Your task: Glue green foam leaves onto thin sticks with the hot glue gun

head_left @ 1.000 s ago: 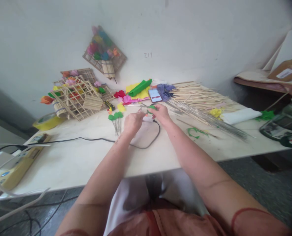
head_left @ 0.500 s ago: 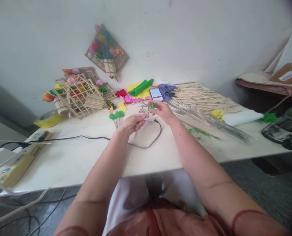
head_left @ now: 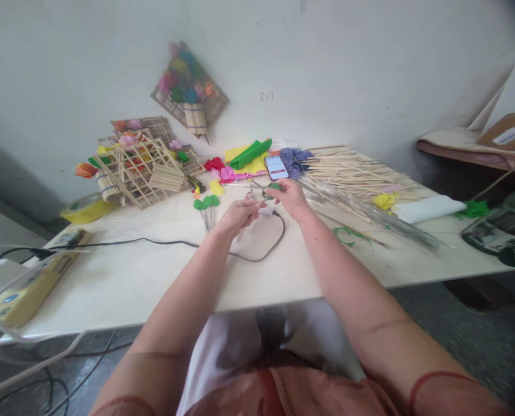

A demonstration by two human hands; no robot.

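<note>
Above the middle of the white table (head_left: 274, 283), my right hand (head_left: 288, 195) is closed on a small green paper piece (head_left: 275, 186). Just to its left, my left hand (head_left: 242, 214) has its fingers pinched together; what lies between them is too small to make out. The fingertips of both hands are close to each other. Left of my left hand lie several green round heads on thin wire stems (head_left: 206, 203). A phone (head_left: 277, 167) lies behind my right hand, and a black cable (head_left: 263, 258) loops in front of it.
Bamboo lattices with paper flowers (head_left: 147, 167) are piled at the back left, near yellow tape (head_left: 86, 209). A power strip (head_left: 36, 283) sits at the left edge. Thin sticks (head_left: 348, 167) and wires (head_left: 378, 216) spread to the right, beside a white roll (head_left: 430, 208).
My right hand has shifted slightly right with the green piece, which now sits lower and is more covered by the fingers. My left hand has moved a little to the right.
</note>
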